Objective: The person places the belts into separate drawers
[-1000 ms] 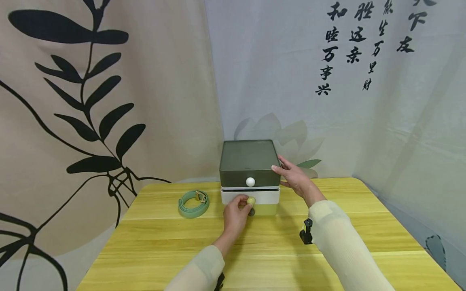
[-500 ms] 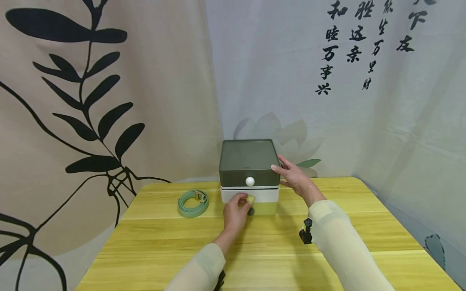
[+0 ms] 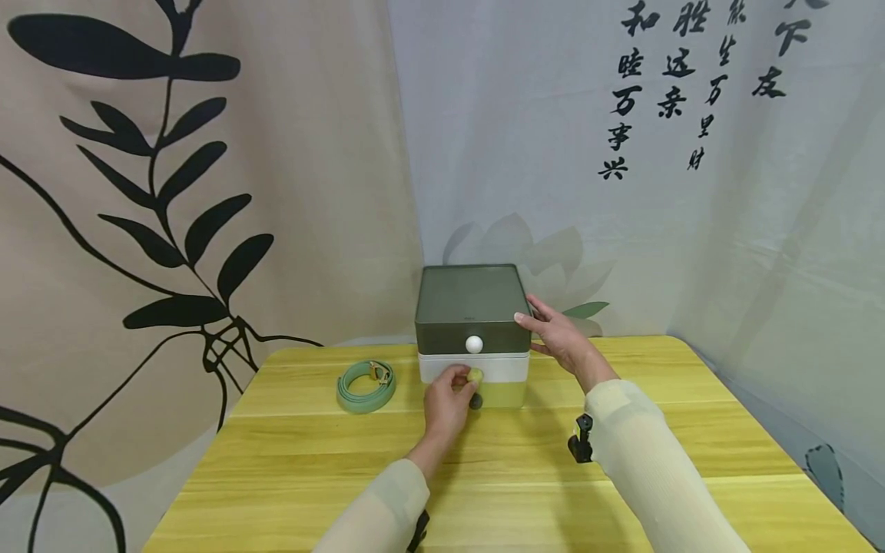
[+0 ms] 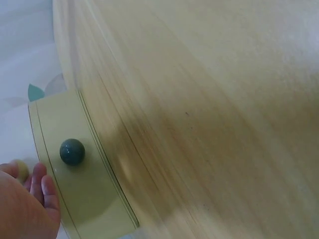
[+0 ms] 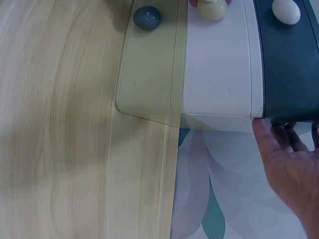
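Observation:
A small three-tier drawer box [image 3: 477,296] stands at the back of the table, dark green on top, white in the middle and pale yellow-green below. My left hand [image 3: 445,403] pinches the pale yellow knob [image 5: 213,9] of the white middle drawer [image 5: 217,64]. That drawer's front sits about flush with the tiers around it. Below is a dark grey knob [image 4: 73,152] on the bottom drawer; a white knob [image 3: 473,344] marks the top one. With fingers extended, my right hand [image 3: 563,344] rests against the right side of the dark green tier.
To the box's left, a coiled green belt [image 3: 366,388] with a gold buckle lies on the wooden table [image 3: 512,491]. A printed cloth backdrop [image 3: 332,192] hangs right behind the table's rear edge.
The white middle drawer has slid inward with my left hand on its knob, and the dark gap along its top has vanished. My right hand has stayed at the box's side.

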`<state>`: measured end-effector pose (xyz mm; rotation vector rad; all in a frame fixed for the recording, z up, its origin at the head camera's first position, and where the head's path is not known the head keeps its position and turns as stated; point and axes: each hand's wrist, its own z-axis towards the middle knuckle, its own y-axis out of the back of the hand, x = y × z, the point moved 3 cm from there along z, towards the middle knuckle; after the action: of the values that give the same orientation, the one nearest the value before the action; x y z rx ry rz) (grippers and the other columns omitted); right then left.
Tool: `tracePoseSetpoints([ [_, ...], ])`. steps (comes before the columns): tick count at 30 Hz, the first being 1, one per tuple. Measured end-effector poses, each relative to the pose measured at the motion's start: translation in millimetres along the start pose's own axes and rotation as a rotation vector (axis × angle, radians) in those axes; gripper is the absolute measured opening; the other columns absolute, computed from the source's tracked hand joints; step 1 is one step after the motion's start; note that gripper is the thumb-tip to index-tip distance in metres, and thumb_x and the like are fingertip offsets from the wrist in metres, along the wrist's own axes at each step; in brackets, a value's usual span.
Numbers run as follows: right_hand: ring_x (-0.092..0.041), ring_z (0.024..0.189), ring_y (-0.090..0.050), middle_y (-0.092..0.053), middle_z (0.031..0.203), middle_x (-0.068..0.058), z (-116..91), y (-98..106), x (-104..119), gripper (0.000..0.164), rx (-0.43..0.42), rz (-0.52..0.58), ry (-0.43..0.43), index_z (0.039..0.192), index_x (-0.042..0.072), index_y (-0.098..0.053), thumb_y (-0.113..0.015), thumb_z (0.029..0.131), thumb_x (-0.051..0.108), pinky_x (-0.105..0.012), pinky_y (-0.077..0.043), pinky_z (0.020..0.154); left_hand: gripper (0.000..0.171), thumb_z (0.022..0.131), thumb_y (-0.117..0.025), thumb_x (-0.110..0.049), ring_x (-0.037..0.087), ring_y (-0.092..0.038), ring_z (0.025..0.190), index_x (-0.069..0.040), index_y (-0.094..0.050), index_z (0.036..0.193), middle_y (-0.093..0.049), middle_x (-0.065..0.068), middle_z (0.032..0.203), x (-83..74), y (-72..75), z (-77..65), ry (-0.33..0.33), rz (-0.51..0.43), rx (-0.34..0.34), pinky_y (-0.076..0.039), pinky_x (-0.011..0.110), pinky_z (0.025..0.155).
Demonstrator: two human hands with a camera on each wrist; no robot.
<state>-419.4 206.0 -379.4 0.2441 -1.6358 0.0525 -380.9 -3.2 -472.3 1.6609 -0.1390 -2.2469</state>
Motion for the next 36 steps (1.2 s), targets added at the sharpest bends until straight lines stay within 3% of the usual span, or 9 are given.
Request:
tracePoseSetpoints([
  [20, -0.034, 0.150, -0.007, 0.005, 0.165, -0.014, 0.2, 0.6, 1.2, 0.075, 0.005, 0.002, 0.002, 0.160, 0.028, -0.008, -0.056, 0.103, 0.030, -0.058, -0.023, 0.114, 0.016, 0.084, -0.077, -0.003, 0.016, -0.065, 0.081, -0.006, -0.072, 0.099, -0.070, 0.002, 0.086, -1.7, -1.7, 2.0, -0.017, 0.021, -0.016, -0.052, 0.029, 0.068],
  [29, -0.033, 0.150, -0.006, 0.005, 0.165, -0.013, 0.0, 1.4, 0.1, 0.075, 0.008, 0.008, -0.001, 0.160, 0.028, -0.008, -0.056, 0.103, 0.030, -0.057, -0.025, 0.113, 0.016, 0.084, -0.077, -0.004, 0.016, -0.065, 0.080, -0.006, -0.072, 0.099, -0.070, 0.002, 0.086, 0.3, -2.5, 0.4, -0.004, 0.022, -0.021, -0.051, 0.026, 0.063],
  [36, -0.033, 0.150, -0.006, 0.006, 0.165, -0.013, 0.3, 1.2, 0.2, 0.075, 0.007, 0.003, 0.000, 0.160, 0.028, -0.008, -0.056, 0.103, 0.030, -0.057, -0.025, 0.113, 0.016, 0.085, -0.078, -0.010, 0.016, -0.065, 0.080, -0.007, -0.072, 0.099, -0.070, 0.001, 0.086, 2.5, -0.9, -0.9, 0.028, 0.029, -0.027, -0.052, 0.029, 0.067],
])
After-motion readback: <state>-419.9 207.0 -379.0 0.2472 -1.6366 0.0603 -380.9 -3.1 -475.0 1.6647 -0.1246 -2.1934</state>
